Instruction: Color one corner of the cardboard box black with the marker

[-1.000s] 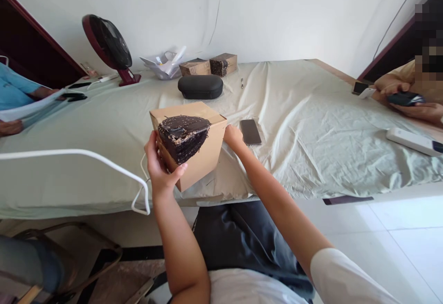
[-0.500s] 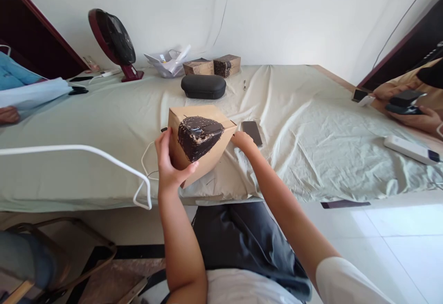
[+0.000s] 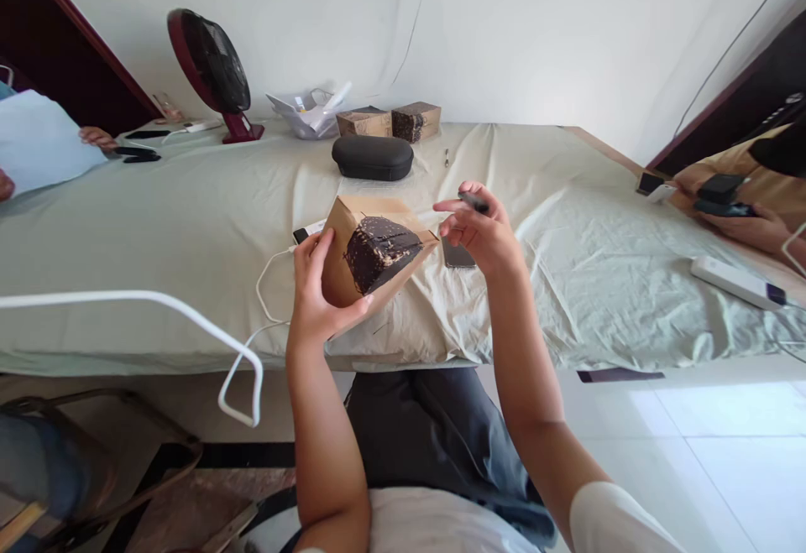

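Dark pants (image 3: 434,435) were seen closest, below the edge of the table. A thick white cord (image 3: 157,294) was stretched in from the left and bent into a loop near the edge. Just past the edge, a tan box (image 3: 378,263) was held over the pale green cloth (image 3: 598,251), in front of the person. It was gripped by the left hand (image 3: 318,297), with the thumb laid on the near side and the fingers spread on the left side. The box was turned so that a corner was pointed forward. That corner was covered by a big black patch (image 3: 385,249), spread over more than one side. The patch was dotted with small tan spots, and its edge was left rough and scratchy. The rest of the box was left plain brown. Whether its bottom was set flat on the cloth could not be told.

A small dark stick (image 3: 473,201) was held in the curled right hand (image 3: 484,234), just beside the box; it was too blurry to be named. A phone (image 3: 458,253) was partly hidden by that hand. A white gadget (image 3: 306,232) with a black end was partly hidden behind the left hand.

Farther back, a black case (image 3: 373,157) was laid down, with two small brown boxes (image 3: 416,119) behind it. A fan (image 3: 214,62) was stood near the wall.
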Demonstrator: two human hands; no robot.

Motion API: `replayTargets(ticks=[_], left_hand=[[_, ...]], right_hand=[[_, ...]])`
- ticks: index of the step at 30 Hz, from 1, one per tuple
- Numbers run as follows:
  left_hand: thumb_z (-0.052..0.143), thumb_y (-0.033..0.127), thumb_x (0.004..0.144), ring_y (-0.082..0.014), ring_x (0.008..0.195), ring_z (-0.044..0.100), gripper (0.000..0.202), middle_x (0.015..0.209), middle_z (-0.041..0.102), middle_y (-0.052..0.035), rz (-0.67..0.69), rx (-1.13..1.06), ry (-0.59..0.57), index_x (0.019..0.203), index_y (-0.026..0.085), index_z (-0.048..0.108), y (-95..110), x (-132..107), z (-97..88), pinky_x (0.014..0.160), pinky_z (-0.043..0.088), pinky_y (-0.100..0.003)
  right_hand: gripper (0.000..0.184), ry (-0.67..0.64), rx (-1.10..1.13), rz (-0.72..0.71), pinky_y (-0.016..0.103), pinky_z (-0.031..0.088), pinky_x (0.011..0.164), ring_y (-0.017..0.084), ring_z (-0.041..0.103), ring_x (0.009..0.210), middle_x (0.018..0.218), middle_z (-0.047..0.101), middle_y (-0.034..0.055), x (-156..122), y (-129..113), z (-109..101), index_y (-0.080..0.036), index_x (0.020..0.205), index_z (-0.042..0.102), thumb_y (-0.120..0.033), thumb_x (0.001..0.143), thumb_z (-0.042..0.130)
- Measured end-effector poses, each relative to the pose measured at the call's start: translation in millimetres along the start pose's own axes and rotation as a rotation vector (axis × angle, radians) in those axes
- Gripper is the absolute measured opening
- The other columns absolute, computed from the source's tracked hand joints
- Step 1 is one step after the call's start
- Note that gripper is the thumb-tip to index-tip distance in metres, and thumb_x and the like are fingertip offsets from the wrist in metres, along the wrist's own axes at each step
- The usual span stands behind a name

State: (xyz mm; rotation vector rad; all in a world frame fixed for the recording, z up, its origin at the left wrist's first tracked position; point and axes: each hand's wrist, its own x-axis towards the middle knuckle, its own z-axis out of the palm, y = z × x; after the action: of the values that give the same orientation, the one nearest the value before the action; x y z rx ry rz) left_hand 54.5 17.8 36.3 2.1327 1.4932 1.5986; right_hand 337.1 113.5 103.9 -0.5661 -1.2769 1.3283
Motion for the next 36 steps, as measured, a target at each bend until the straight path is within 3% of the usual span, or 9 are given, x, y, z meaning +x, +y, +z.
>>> replayTargets(ticks=[2,4,6,8,12,15,20,36], left_hand=[[0.086,0.043,0.073,-0.0407,0.154,0.043,0.105,0.156,0.042,-0.0151,-0.004,0.030,-0.005,0.166,0.032,0.040,5,1,-1.2,0.129,0.038,-0.060],[0.088,0.041,0.072,-0.0406,0.153,0.044,0.105,0.156,0.043,-0.0150,-0.016,0.081,-0.013,0.166,0.033,0.040,10,1,-1.8,0.128,0.039,-0.060],[0.090,0.042,0.071,-0.0413,0.152,0.046,0.107,0.157,0.043,-0.0150,-0.017,0.156,-0.032,0.165,0.034,0.040,16,2,-1.5,0.127,0.040,-0.061],[0.093,0.043,0.068,-0.0434,0.150,0.048,0.108,0.158,0.044,-0.0150,-0.022,0.242,-0.045,0.164,0.036,0.042,23,3,0.2,0.125,0.041,-0.063],[0.093,0.043,0.067,-0.0469,0.149,0.049,0.104,0.160,0.047,-0.0162,-0.028,0.353,-0.060,0.161,0.034,0.047,38,5,6.6,0.121,0.041,-0.065],[0.091,0.044,0.069,-0.0481,0.149,0.048,0.102,0.161,0.047,-0.0172,-0.005,0.363,-0.077,0.161,0.033,0.048,42,7,10.5,0.121,0.039,-0.066],[0.094,0.044,0.066,-0.0492,0.147,0.049,0.106,0.160,0.047,-0.0172,-0.012,0.353,-0.076,0.161,0.035,0.048,41,8,12.6,0.119,0.040,-0.065],[0.094,0.042,0.065,-0.0495,0.147,0.048,0.105,0.159,0.048,-0.0190,-0.010,0.349,-0.076,0.160,0.033,0.049,41,8,12.1,0.119,0.039,-0.066]], right_hand=[[0.042,-0.024,-0.073,-0.092,0.021,0.044,0.044,0.011,0.063,0.051,0.076,0.076,-0.0043,-9,-5,25,-0.028,0.103,0.054,-0.051,0.087,0.086],[0.040,-0.036,-0.176,-0.175,0.023,0.039,0.042,0.009,0.050,0.042,0.061,0.065,-0.0062,-20,-6,48,-0.027,0.102,0.059,-0.066,0.101,0.065],[0.047,-0.018,-0.275,-0.275,0.026,0.042,0.045,0.011,0.048,0.046,0.059,0.058,-0.0058,-29,-6,65,-0.025,0.105,0.065,-0.070,0.106,0.052],[0.042,0.004,-0.371,-0.377,0.027,0.046,0.053,0.013,0.052,0.055,0.066,0.059,-0.0038,-34,-5,73,-0.025,0.105,0.069,-0.064,0.107,0.054],[0.012,-0.007,-0.557,-0.514,0.026,0.042,0.054,0.011,0.049,0.057,0.072,0.061,-0.0041,-35,-2,72,-0.024,0.092,0.065,-0.034,0.097,0.068],[0.007,-0.019,-0.611,-0.537,0.025,0.038,0.051,0.009,0.043,0.052,0.067,0.056,-0.0071,-35,1,67,-0.025,0.087,0.060,-0.022,0.087,0.067],[0.010,0.044,-0.673,-0.543,0.028,0.042,0.055,0.011,0.044,0.052,0.064,0.053,-0.0067,-38,1,66,-0.027,0.084,0.056,-0.020,0.087,0.063],[0.009,0.019,-0.640,-0.476,0.028,0.038,0.055,0.012,0.043,0.055,0.068,0.055,-0.0058,-35,3,64,-0.027,0.088,0.055,-0.024,0.091,0.064]])
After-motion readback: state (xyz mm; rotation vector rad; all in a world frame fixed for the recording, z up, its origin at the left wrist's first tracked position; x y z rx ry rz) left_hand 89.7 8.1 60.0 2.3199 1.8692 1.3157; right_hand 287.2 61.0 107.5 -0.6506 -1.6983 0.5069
